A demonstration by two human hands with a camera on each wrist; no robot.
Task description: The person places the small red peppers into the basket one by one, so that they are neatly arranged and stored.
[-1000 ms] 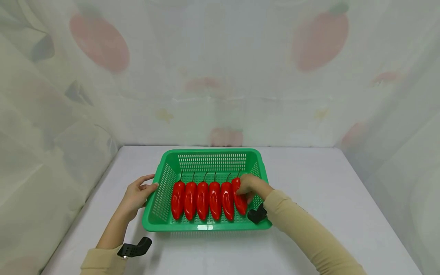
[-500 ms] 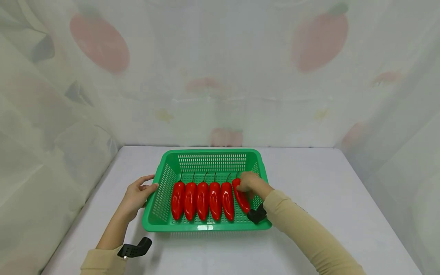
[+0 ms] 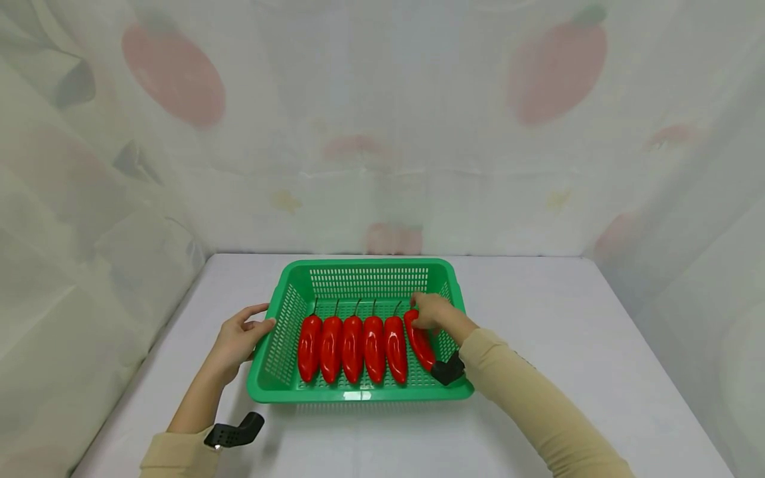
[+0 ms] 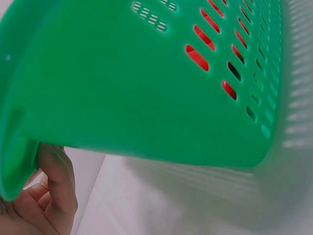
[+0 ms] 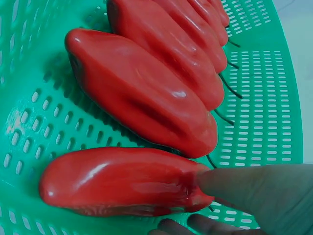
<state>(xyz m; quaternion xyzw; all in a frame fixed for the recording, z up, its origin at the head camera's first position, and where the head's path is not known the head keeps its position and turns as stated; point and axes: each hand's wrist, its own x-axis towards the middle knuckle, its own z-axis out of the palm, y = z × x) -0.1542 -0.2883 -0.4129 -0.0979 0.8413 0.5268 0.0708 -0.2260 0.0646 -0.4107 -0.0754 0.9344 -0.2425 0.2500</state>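
Observation:
A green plastic basket (image 3: pixel 358 397) holds several glossy red peppers in a row, their thin stems toward the far wall. My left hand (image 3: pixel 236 340) grips the basket's left rim, thumb on top; in the left wrist view, curled fingers (image 4: pixel 61 188) show under the rim. My right hand (image 3: pixel 441 313) reaches inside and pinches the rightmost red pepper (image 3: pixel 420 345) near its stem end. In the right wrist view, the thumb (image 5: pixel 230 183) presses on that pepper (image 5: pixel 122 181), with fingers partly visible on its other side. The neighbouring pepper (image 5: pixel 142 93) lies apart from it.
The basket stands on a white-covered table (image 3: pixel 556 332), with table surface to its left, right and front. A pale printed curtain (image 3: pixel 382 133) hangs behind and along both sides. Black wrist cameras (image 3: pixel 234 431) are strapped at each sleeve.
The rightmost pepper's near end has swung right, so it lies more slanted, with a gap to its neighbour. My right hand has shifted slightly toward the stem end. My left hand stays put.

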